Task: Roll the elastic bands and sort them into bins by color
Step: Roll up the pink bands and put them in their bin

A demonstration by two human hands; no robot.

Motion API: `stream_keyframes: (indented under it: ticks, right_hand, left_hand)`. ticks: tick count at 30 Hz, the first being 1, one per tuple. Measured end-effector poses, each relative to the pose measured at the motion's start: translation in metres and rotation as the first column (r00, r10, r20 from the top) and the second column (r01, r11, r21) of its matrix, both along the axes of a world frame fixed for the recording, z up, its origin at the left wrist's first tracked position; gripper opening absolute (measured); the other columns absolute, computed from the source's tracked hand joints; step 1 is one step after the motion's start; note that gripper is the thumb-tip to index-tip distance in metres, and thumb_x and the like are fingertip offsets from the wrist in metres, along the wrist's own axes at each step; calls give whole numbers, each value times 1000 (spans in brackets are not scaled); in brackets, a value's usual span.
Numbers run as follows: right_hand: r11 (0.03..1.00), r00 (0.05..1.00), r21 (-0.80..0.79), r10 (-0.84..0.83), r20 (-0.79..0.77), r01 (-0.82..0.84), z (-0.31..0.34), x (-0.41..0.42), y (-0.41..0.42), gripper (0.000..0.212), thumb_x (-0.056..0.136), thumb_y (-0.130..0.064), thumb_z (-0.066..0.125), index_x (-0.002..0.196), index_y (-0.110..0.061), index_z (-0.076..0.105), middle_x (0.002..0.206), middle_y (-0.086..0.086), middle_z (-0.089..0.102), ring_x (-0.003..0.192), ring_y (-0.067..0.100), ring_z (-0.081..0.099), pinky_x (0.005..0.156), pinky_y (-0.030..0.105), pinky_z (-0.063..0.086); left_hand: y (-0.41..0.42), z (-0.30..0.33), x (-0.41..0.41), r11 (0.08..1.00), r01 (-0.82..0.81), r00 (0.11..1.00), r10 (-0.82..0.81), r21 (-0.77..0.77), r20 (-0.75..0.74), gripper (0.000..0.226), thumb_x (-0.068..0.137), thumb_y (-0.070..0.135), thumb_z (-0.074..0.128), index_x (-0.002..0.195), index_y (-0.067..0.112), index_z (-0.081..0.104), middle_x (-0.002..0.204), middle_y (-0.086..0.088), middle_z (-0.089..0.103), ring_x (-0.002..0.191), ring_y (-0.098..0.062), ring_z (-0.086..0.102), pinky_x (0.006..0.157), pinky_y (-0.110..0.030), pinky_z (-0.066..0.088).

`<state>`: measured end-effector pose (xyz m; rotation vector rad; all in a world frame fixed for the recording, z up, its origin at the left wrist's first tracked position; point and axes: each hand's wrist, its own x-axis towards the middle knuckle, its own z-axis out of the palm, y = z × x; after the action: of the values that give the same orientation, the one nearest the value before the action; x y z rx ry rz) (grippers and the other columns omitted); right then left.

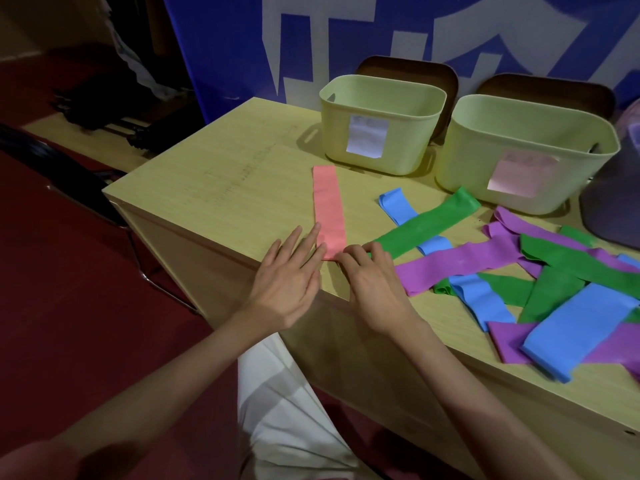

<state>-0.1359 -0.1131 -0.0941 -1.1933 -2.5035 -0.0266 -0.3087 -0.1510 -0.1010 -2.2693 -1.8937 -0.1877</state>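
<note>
A pink elastic band (pixel 329 206) lies flat and lengthwise on the wooden table (pixel 225 188), its near end at the table's front edge. My left hand (pixel 287 282) rests with straight fingers on that near end from the left. My right hand (pixel 370 275) curls its fingers over the same end from the right, pinching it. A heap of green (pixel 426 226), blue (pixel 398 202) and purple (pixel 460 261) bands sprawls to the right. Two pale green bins stand behind: one with a white label (pixel 381 123), one with a pink label (pixel 519 150).
A purple-grey bin (pixel 613 202) shows at the right edge. Two brown chair backs (pixel 408 69) stand behind the bins, before a blue and white banner. The floor to the left is dark red. My white-clad lap sits below the table edge.
</note>
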Motion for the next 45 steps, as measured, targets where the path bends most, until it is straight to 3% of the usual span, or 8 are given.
stream_keyframes:
  ticks: [9, 15, 19, 26, 33, 37, 41, 45]
  right_hand:
    - [1000, 1000, -23, 16, -15, -16, -1, -4, 10, 51, 65, 11, 58, 112, -6, 65, 109, 9, 59, 91, 29, 48, 71, 37, 42]
    - [993, 994, -112, 31, -103, -42, 1, 0, 21, 47, 77, 5, 48, 116, -13, 67, 108, 11, 54, 94, 31, 45, 76, 41, 42]
    - [988, 992, -138, 51, -116, -67, 4, 1, 26, 36, 87, -7, 47, 118, -13, 66, 110, 11, 52, 98, 30, 43, 81, 41, 39]
    - [979, 985, -200, 6, -171, -41, -2, -2, 31, 31, 93, -18, 52, 122, -15, 63, 111, 8, 51, 102, 27, 41, 86, 36, 34]
    - [967, 918, -248, -53, -393, -51, 11, -6, 41, 17, 84, -22, 72, 99, -15, 74, 97, 2, 61, 94, 23, 51, 81, 30, 37]
    - [932, 789, -298, -22, -613, -206, 40, 3, 36, 11, 86, -14, 70, 96, -12, 75, 90, -1, 68, 84, 5, 56, 74, 12, 37]
    - [913, 614, -291, -60, -787, -284, 70, 19, 24, 18, 86, -6, 67, 102, -13, 73, 91, 6, 70, 82, 12, 62, 76, 21, 48]
    - [893, 428, -298, -137, -893, -337, 93, 35, 14, 19, 85, 0, 67, 100, -13, 68, 84, 3, 64, 78, 9, 59, 75, 24, 49]
  left_hand:
    - [10, 6, -7, 999, 39, 993, -37, -21, 114, 56, 97, 38, 12, 145, 26, 38, 160, -1, 8, 146, -26, 12, 114, -46, 21]
    - [27, 6, -17, 975, -25, 826, -104, 221, 554, 21, 85, 17, 70, 105, 12, 68, 107, -2, 59, 99, -18, 52, 84, -28, 44]
    - [34, 6, -15, 987, 66, 817, -139, 149, 560, 16, 81, 19, 73, 95, 12, 69, 90, 5, 63, 88, -9, 47, 74, -14, 34]
    - [44, 3, -9, 991, 55, 818, -116, 125, 563, 9, 86, 19, 69, 90, 11, 68, 82, 6, 58, 79, -10, 47, 68, -21, 36]
    - [39, 30, -9, 992, 45, 796, -107, 119, 596, 7, 88, 13, 66, 92, 11, 71, 83, 4, 62, 76, -8, 47, 66, -21, 33]
    - [31, 67, -6, 998, 35, 628, -68, 60, 775, 10, 86, 11, 68, 87, 18, 73, 79, 3, 69, 70, -12, 58, 64, -27, 44]
    - [26, 108, 11, 993, 107, 394, -86, 47, 915, 16, 83, 1, 67, 82, 16, 71, 76, 6, 69, 64, 2, 58, 62, -13, 44]
    - [28, 134, 33, 985, 158, 200, -102, 70, 975, 8, 84, 2, 66, 88, 8, 70, 78, 1, 69, 62, -3, 56, 59, -16, 45]
